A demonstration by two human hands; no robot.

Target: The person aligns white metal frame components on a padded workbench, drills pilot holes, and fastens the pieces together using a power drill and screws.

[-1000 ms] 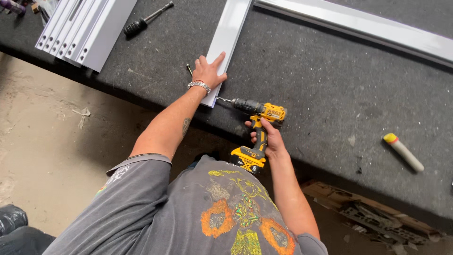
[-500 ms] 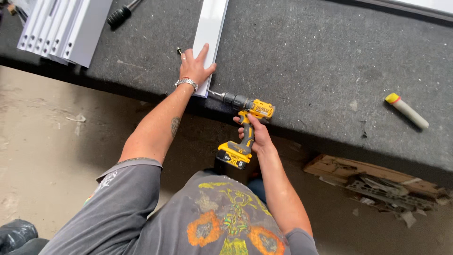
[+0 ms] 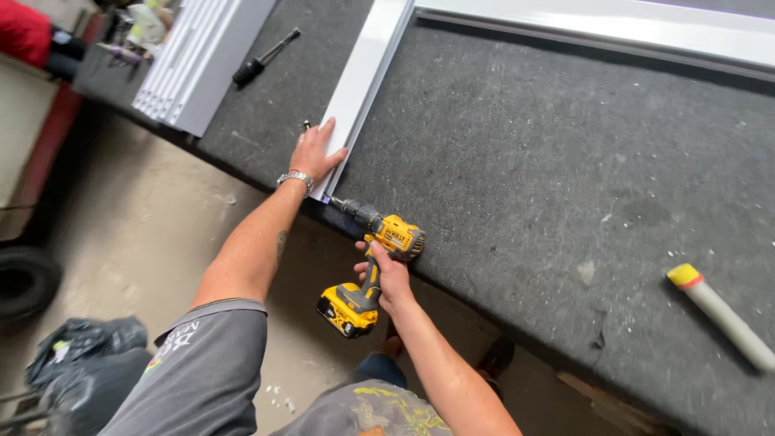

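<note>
While the left hand [image 3: 315, 153] presses flat on the white profile [image 3: 363, 81], the right hand [image 3: 386, 278] grips the drill [image 3: 375, 258].

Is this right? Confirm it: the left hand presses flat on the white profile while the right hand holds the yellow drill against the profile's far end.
Not quite. In the head view the left hand lies flat on the white profile and the right hand holds the yellow drill, but its tip meets the profile's near end, at the table edge.

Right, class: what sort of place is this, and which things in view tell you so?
Probably a workshop, perhaps for making window or door frames. A yellow cordless drill in the right hand meets a white frame profile on a dark felt-covered bench, with more stacked white profiles nearby.
</note>
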